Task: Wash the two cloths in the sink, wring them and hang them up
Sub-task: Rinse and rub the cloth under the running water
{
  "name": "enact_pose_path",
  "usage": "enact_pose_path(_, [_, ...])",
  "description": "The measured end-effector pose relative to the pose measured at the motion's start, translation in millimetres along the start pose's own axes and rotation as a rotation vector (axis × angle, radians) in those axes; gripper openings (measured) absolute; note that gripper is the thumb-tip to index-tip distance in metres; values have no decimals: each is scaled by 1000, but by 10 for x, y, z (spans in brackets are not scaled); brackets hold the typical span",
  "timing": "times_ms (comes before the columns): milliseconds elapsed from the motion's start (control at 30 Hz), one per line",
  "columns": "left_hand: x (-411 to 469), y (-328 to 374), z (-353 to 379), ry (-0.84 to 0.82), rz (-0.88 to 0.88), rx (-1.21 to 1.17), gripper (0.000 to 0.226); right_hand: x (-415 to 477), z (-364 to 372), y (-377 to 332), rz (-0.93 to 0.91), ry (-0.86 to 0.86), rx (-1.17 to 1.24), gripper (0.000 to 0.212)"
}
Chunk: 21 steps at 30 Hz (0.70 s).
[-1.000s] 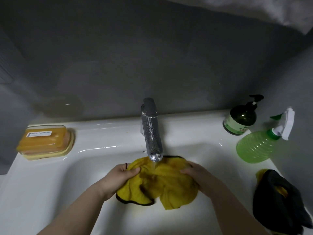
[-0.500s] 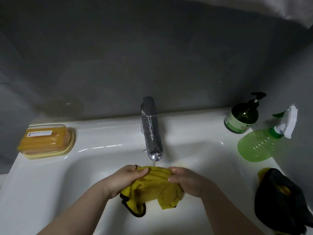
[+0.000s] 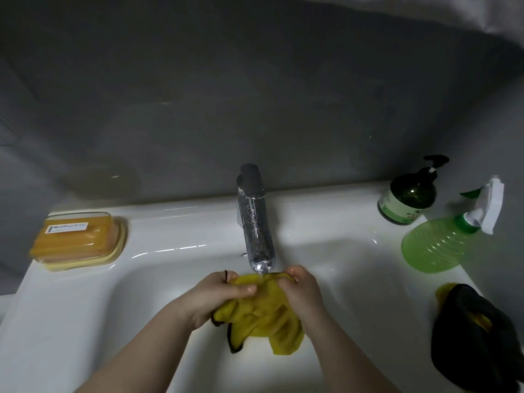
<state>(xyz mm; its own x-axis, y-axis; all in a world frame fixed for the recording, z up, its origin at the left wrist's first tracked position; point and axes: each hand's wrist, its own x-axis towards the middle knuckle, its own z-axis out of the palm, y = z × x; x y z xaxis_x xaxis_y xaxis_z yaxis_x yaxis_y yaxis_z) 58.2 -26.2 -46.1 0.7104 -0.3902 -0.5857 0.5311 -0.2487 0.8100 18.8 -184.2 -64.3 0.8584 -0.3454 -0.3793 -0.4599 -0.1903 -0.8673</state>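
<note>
Two hands are bunched on the yellow cloth (image 3: 263,316) just under the spout of the tap (image 3: 255,231), over the middle of the sink (image 3: 141,321). The left hand (image 3: 224,293) has its grip closed round the cloth's left end, and the right hand (image 3: 303,290) pinches its far right edge. I'd say this is the washing step, first cloth only. Next should come a twist, one grip turning against the other, to wring it. The dark cloth (image 3: 476,336) lies heaped on the sink's near right rim, unwashed by the look of it.
</note>
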Motion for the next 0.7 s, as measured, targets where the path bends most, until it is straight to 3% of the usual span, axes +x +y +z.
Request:
enact_pose_path(33, [-11,30,35,10,6,-222,22,-22,25,-24,4,-33,21,25])
enact_pose_path(100, [49,74,166,184,21,-412,42,-139,191,-46,-38,-52,49,18])
enact_pose_path(200, [81,110,479,437,78,-271,46,-276,473,-126,-87,38,83,21])
enact_pose_path(333, [47,9,625,333,43,-69,39,-72,425,-200,-20,237,83,33])
enact_pose_path(467, [21,15,564,325,35,-126,34,-171,529,-111,-85,139,-92,28])
enact_pose_path(600, [-23,38,624,237,-47,-275,34,-92,369,-145,-38,171,44,43])
enact_pose_path(700, [-8,59,528,282,-35,-355,44,-287,447,-126,-172,3,-108,39])
